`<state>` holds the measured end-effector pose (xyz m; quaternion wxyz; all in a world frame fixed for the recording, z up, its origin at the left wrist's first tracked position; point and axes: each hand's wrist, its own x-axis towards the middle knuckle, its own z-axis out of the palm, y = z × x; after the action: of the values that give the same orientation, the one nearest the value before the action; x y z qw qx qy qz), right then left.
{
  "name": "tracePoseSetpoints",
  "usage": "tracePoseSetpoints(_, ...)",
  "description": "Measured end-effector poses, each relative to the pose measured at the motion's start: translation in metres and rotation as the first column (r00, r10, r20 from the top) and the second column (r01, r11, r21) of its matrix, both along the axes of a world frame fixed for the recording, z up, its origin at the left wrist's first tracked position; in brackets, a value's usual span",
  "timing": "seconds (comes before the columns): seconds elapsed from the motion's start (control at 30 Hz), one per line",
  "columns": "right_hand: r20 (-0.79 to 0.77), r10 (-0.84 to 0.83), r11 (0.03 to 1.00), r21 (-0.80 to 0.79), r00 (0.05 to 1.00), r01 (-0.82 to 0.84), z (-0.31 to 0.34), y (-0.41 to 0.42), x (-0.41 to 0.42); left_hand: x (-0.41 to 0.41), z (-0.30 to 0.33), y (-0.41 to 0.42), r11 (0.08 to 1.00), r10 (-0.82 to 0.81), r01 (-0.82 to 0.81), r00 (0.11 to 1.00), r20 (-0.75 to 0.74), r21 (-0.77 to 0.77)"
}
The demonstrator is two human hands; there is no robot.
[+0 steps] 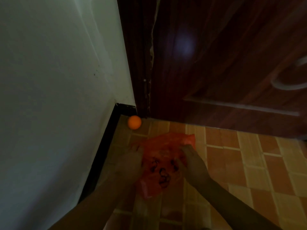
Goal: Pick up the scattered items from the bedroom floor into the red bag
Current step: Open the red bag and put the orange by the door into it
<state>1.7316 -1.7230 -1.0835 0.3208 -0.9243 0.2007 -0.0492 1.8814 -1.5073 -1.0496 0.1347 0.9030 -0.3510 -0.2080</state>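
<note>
1. Tiled floor in orange and tan fills a dim bedroom corner, where both arms reach down from the near edge.
2. Left hand lies at the left edge of the red bag; blur hides whether its fingers grip, so I cannot tell.
3. Right hand pinches the thin plastic near the bag's upper right edge.
4. Flat and crumpled on the tiles, the bag looks light, soft and slippery; its rim seems the best hold. Contents cannot be seen.
5. Beyond, an orange ball sits in the corner against the black skirting, beside the dark wooden door, likely light and prone to roll.
</note>
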Motion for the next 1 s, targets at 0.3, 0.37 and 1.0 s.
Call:
tracePoseSetpoints(0.3,-0.174,0.398,0.813,-0.387,0.901,-0.434,-0.002,0.016,0.022,0.015,0.016,-0.005,0.99,-0.03,0.067,0.962,0.272,-0.128)
tracePoseSetpoints(0.37,-0.328,0.427,0.813,-0.269,0.843,-0.517,-0.018,0.013,0.02,0.019,0.013,-0.003,0.985,-0.098,0.135,0.953,0.287,-0.11)
tracePoseSetpoints(1.0,0.019,0.394,0.837,-0.42,0.919,-0.35,-0.027,0.024,-0.014,-0.022,-0.055,-0.018,0.721,-0.542,0.478,0.84,-0.021,0.502)
